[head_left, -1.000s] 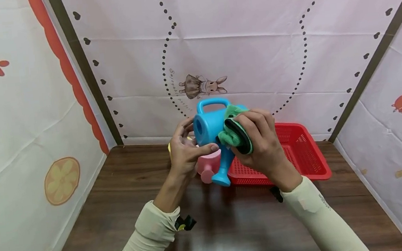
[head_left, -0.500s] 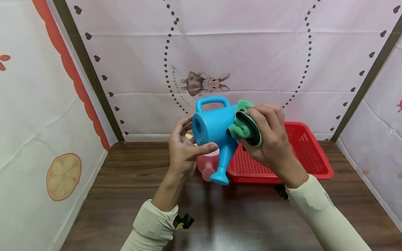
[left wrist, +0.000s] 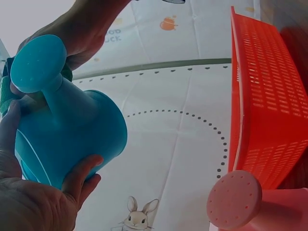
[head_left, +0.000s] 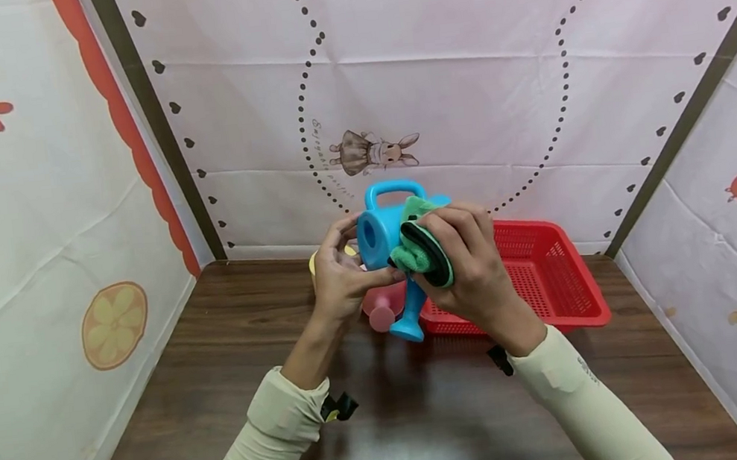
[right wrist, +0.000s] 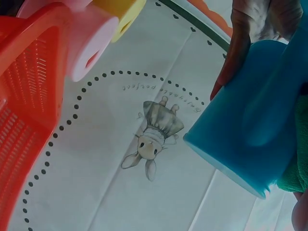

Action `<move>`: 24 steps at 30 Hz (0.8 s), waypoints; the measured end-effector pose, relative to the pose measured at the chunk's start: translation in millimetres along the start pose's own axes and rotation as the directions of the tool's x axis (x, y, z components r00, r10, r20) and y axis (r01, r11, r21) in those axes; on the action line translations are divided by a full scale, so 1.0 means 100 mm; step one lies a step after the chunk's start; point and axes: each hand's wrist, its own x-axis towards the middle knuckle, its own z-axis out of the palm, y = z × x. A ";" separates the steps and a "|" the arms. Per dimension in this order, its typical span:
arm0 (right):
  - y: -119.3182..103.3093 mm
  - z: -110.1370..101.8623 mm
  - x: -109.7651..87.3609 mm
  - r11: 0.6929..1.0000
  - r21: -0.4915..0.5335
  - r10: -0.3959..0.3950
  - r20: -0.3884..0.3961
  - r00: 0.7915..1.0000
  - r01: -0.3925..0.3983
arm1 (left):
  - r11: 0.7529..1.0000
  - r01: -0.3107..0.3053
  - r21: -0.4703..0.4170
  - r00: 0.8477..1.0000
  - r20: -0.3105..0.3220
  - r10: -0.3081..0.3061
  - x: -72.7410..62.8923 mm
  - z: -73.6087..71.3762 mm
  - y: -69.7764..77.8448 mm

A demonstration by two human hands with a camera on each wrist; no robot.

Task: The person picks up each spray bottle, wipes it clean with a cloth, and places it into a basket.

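A blue toy watering can (head_left: 379,235) is held up on its side above the table, its spout pointing down and its handle up. My left hand (head_left: 338,276) grips it at the left end, with the thumb on the near side and fingers behind. My right hand (head_left: 474,268) holds a bunched green cloth (head_left: 419,251) with black edging, pressed against the near side of the can and hiding part of it. The left wrist view shows the can's round sprinkler head (left wrist: 38,63). In the right wrist view the cloth (right wrist: 294,166) lies along the can's edge.
Behind the hands a red perforated basket (head_left: 578,272) stands on the brown wooden table (head_left: 241,363). Left of it sits a pink watering can (head_left: 382,309), with a yellow item (right wrist: 127,14) beside it, mostly hidden. Printed fabric walls enclose the table at the back and sides.
My right hand has slid the cloth rightward along the can, then back left toward my left hand. The can has shifted only slightly in my left hand's grip.
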 end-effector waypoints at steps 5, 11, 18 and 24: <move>0.01 -0.01 0.02 1.000 -0.006 -0.005 -0.003 1.000 0.005 | 1.000 -0.010 0.002 1.000 -0.001 0.010 0.02 0.01 0.03; 0.06 -0.04 0.03 1.000 -0.010 -0.008 0.003 1.000 0.008 | 0.999 0.005 0.050 1.000 -0.013 -0.004 0.02 0.00 0.06; 0.19 -0.10 -0.03 0.997 0.011 0.082 0.001 0.997 -0.082 | 0.999 0.008 0.044 1.000 -0.012 -0.007 0.01 -0.07 0.06; 0.28 -0.14 -0.07 0.987 0.030 0.157 -0.010 0.988 -0.156 | 0.999 -0.015 0.037 1.000 0.001 0.015 0.00 -0.10 0.08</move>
